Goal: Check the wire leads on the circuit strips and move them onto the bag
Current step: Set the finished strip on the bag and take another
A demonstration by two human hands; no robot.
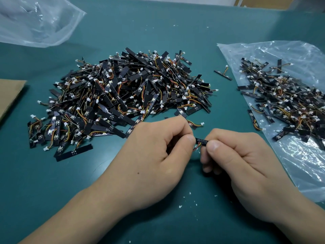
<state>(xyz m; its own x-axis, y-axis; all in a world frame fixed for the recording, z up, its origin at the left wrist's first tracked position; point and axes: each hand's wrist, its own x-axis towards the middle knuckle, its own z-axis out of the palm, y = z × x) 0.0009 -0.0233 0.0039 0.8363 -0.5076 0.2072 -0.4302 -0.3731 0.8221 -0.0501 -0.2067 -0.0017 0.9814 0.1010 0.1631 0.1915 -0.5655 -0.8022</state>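
Both hands pinch one black circuit strip between them: the left hand has thumb and curled fingers on one end, the right hand on the other. Its red and yellow wires hang below. The strip's white print is too small to read. The big pile lies beyond the left hand. The clear bag, carrying a smaller heap, lies just right of the right hand.
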